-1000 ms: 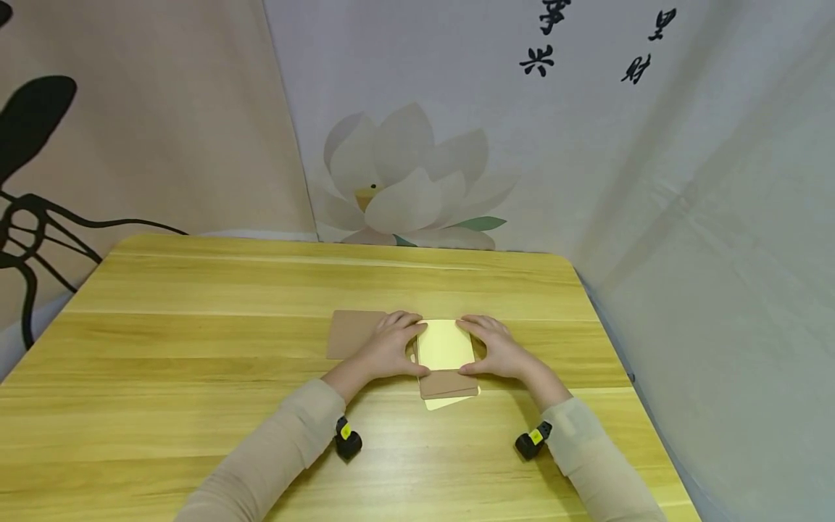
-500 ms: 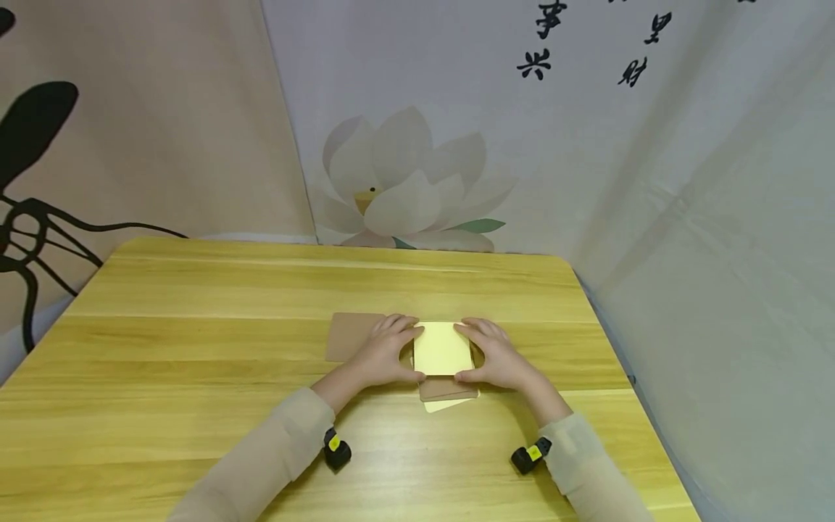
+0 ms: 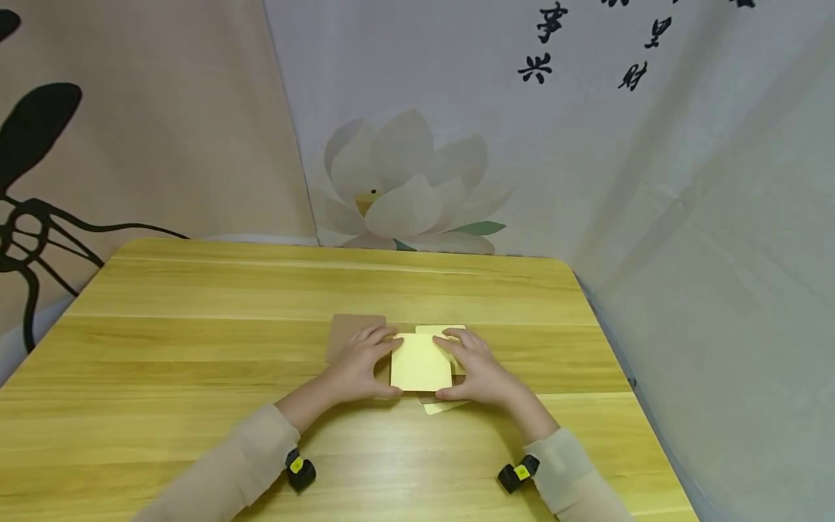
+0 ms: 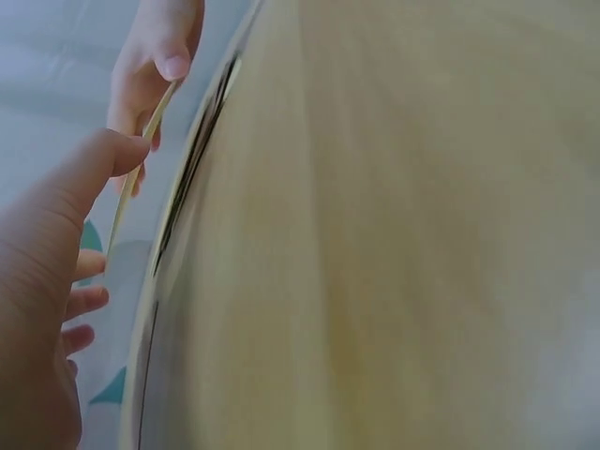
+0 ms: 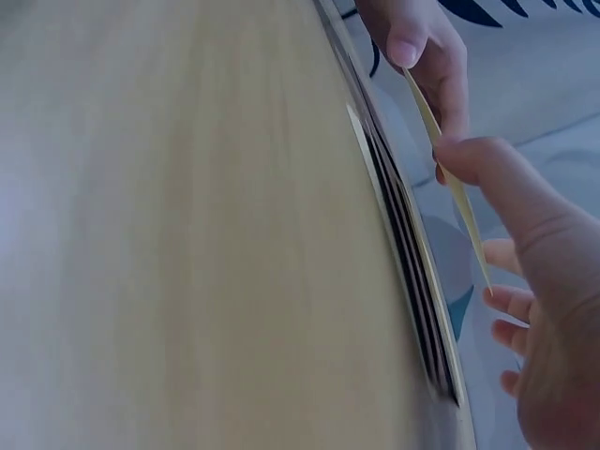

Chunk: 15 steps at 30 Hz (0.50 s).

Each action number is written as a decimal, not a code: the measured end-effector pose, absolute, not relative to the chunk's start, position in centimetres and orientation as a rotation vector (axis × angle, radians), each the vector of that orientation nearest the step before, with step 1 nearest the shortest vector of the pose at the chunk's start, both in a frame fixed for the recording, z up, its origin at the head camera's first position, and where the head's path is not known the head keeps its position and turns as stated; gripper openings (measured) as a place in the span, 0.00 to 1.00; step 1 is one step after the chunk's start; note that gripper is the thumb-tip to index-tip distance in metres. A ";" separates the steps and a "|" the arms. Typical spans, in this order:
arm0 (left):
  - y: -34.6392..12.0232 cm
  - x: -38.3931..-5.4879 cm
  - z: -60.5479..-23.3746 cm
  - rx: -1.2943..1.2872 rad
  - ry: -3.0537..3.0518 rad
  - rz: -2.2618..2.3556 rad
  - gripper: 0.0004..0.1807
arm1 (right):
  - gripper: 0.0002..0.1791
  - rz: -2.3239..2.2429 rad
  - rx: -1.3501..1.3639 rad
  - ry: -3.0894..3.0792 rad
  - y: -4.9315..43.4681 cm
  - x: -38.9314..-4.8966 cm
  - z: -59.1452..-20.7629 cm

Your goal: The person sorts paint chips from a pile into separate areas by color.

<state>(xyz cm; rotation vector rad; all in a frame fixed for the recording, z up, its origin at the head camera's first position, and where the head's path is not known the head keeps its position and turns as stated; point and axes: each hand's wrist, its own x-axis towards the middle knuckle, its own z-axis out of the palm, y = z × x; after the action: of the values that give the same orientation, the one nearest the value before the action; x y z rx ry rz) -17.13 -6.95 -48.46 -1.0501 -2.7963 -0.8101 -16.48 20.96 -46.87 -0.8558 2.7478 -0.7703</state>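
Observation:
A pale yellow square card [image 3: 421, 366] is held level between both hands. My left hand [image 3: 355, 368] pinches its left corners with thumb and fingertips, while my right hand [image 3: 481, 371] grips the right ones. Both wrist views show the thin card [image 5: 459, 192] edge-on, raised above the tabletop. Beneath and behind it lies a loose stack of brown and yellow cards, partly hidden; a yellow card [image 3: 441, 329] on it shows past the far edge. Further left, a brown card [image 3: 347, 332] lies flat, partly behind my left fingers.
The wooden table [image 3: 196, 406] spreads around the hands. Curtains [image 3: 417, 87] with a lotus print and black characters hang along its far and right sides. A small black camera [image 3: 300, 473] sits on the left wrist, another [image 3: 518, 475] on the right.
Both hands have lifted the yellow card off the stack and carried it left and slightly toward the body. Another yellow card on the stack has come into view.

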 end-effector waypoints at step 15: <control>-12.3 -14.4 -48.7 -1.035 -2.825 -0.770 0.50 | 0.54 -0.646 -1.007 2.676 16.6 -15.4 -47.6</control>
<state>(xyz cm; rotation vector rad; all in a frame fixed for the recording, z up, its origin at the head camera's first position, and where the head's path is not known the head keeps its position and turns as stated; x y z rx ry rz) -14.44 -12.31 -48.75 -1.0355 -2.8248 -0.7698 -15.39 16.62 -47.62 -1.0074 2.6758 -0.6459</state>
